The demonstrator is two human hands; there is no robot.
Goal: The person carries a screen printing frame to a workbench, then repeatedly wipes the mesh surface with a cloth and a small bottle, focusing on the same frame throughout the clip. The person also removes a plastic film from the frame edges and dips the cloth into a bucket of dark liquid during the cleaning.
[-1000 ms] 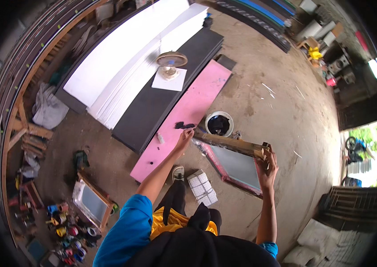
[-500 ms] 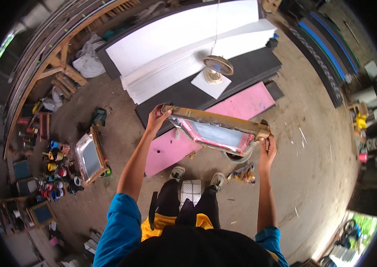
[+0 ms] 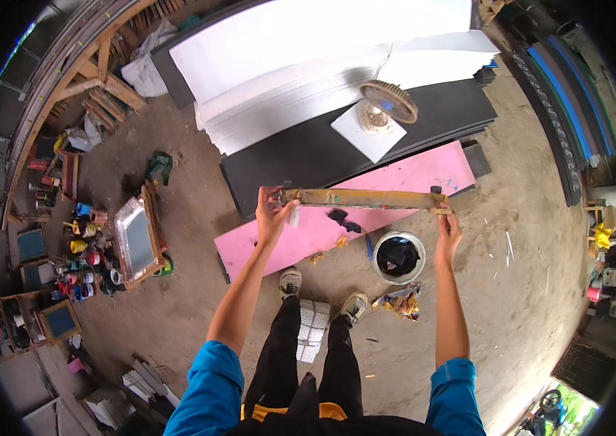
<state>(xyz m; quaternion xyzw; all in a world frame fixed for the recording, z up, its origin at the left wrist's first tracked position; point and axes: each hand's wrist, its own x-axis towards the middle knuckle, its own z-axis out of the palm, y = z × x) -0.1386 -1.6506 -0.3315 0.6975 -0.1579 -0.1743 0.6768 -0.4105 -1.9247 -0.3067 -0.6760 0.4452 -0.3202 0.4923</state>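
— Holding what?
— One yellowed wooden frame (image 3: 363, 198), seen edge-on above the pink board (image 3: 388, 190); left hand (image 3: 273, 211) and right hand (image 3: 447, 227), grip closed on each end.
— Containers?
— One white bucket (image 3: 398, 256); small paint pots (image 3: 84, 251), uncounted.

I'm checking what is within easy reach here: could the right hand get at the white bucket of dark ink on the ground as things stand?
Probably not at once. The right hand is gripping one end of the wooden frame, the left hand the other. The bucket sits uncovered just below, so the path looks clear.
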